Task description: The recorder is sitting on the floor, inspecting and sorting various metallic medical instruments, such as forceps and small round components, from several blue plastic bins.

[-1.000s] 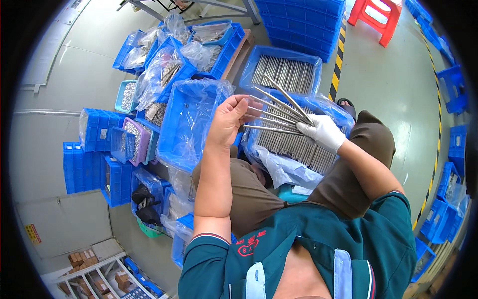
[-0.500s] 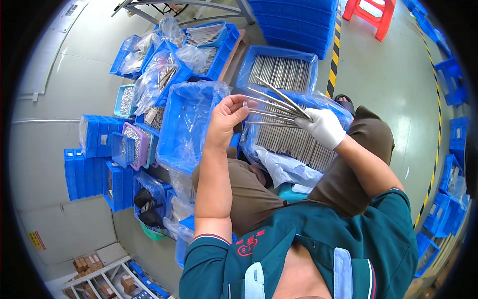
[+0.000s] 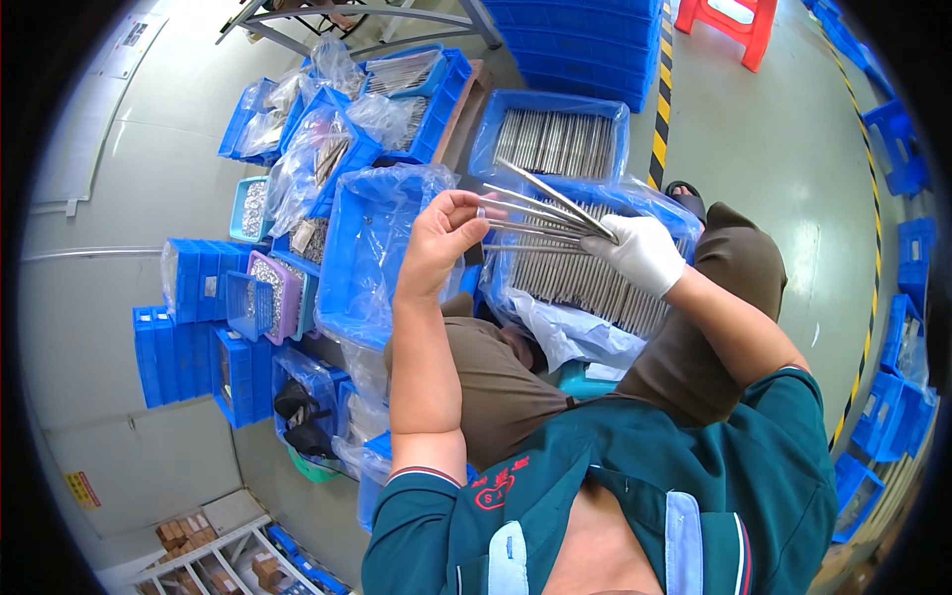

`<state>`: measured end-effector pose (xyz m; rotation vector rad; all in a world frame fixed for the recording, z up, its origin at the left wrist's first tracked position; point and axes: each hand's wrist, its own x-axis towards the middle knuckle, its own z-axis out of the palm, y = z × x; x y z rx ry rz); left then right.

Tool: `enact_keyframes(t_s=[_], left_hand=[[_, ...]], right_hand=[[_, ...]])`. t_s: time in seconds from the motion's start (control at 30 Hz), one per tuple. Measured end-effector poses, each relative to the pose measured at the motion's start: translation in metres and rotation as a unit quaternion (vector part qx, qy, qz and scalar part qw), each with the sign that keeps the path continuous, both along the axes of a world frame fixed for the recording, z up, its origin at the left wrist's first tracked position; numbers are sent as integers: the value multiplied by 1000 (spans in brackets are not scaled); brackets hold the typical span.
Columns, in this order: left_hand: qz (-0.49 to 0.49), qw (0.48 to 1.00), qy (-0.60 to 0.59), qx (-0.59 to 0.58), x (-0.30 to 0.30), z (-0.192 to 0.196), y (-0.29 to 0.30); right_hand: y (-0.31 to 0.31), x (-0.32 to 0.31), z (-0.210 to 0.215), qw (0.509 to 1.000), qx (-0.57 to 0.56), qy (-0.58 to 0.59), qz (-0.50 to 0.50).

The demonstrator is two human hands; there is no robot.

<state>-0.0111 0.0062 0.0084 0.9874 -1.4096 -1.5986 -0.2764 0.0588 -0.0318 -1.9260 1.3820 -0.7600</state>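
Observation:
My right hand (image 3: 645, 256), in a white glove, is closed around one end of several slim, silvery metal rods (image 3: 560, 211). They fan out toward my left hand. My bare left hand (image 3: 442, 238) has its thumb and fingers drawn together at the far end of one of the middle rods, with a ring-like band on a finger. Below the held rods stands a blue bin (image 3: 496, 288) lined with plastic, filled with rows of similar rods (image 3: 595, 293). White-blue wrapping (image 3: 575, 335) bunches over its near edge.
Left of the rod bin sits a blue bin lined with clear plastic (image 3: 372, 248); beyond, another bin holds rods (image 3: 555, 144). Stacked blue crates (image 3: 575, 50) rise at the back. Trays of small shiny parts (image 3: 283, 293) stand left. A red stool (image 3: 734, 25) is far right.
The view has shifted slightly. My left fingers have drawn in a little at the rod ends, and the fan of rods has tilted slightly; my right hand keeps its hold.

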Motion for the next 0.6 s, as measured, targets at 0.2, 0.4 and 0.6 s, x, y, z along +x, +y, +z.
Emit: enact_keyframes(t_s=[0.2,0.4,0.6], left_hand=[[21,999,6,-36,-4,-5,1],[15,999,26,-35,-7,4,6],[51,999,6,15,-8,-8,3]], right_hand=[[-1,0,3,1000,-6,17,-14],[-2,1,9,983,179,-49,-6],[-1,1,-4,991,-117,51,-33]])
